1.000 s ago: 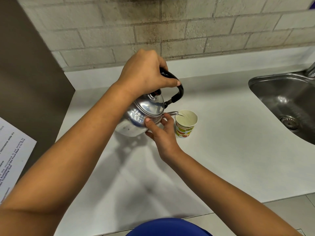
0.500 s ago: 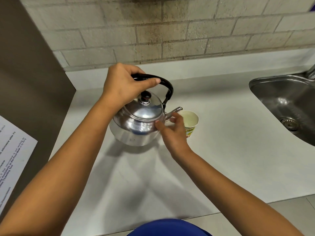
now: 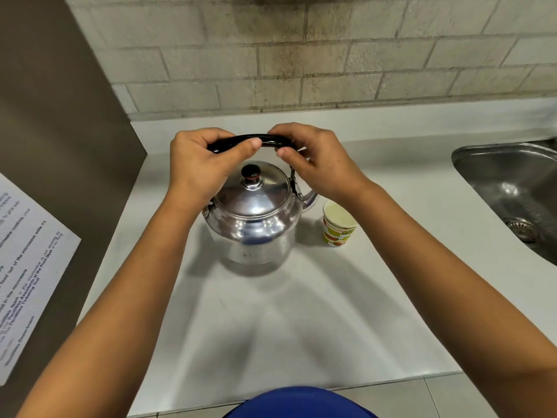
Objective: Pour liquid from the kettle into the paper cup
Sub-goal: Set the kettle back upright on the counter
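Observation:
A shiny steel kettle with a black arched handle and a dark lid knob stands upright on the white counter. My left hand grips the left part of the handle. My right hand pinches the handle's right end above the spout. A small paper cup with a coloured print stands just right of the kettle, holding pale liquid. The spout is partly hidden behind my right wrist.
A steel sink with a drain is set into the counter at the right. A brown panel with a printed notice walls off the left side. A brick wall runs along the back.
The kettle went from tilted with its spout over the cup to upright on the counter. My right hand left the kettle's body and moved up onto the handle.

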{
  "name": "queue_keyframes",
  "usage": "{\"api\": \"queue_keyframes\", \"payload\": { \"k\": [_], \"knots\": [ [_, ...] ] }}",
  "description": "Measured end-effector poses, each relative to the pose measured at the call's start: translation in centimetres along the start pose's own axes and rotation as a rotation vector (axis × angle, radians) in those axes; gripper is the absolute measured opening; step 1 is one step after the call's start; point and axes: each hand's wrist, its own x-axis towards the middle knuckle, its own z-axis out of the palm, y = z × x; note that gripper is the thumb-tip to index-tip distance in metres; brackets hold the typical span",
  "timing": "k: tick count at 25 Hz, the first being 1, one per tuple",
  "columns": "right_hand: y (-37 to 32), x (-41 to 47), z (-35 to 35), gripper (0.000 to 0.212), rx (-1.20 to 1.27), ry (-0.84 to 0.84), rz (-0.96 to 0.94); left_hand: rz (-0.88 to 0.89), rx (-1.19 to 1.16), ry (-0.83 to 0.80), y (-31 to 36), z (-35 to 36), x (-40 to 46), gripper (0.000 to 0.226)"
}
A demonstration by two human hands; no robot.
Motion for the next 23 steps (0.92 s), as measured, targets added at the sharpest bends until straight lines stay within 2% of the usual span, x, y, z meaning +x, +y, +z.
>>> {"api": "queue_keyframes", "payload": {
  "k": [23],
  "knots": [
    [3.5, -1.1, 6.4, 0.028, 0.022, -0.101, 0.105, -0.174, -0.020, -0.013, -7.0, -1.0, -2.6, 0.012]
  ]
}}
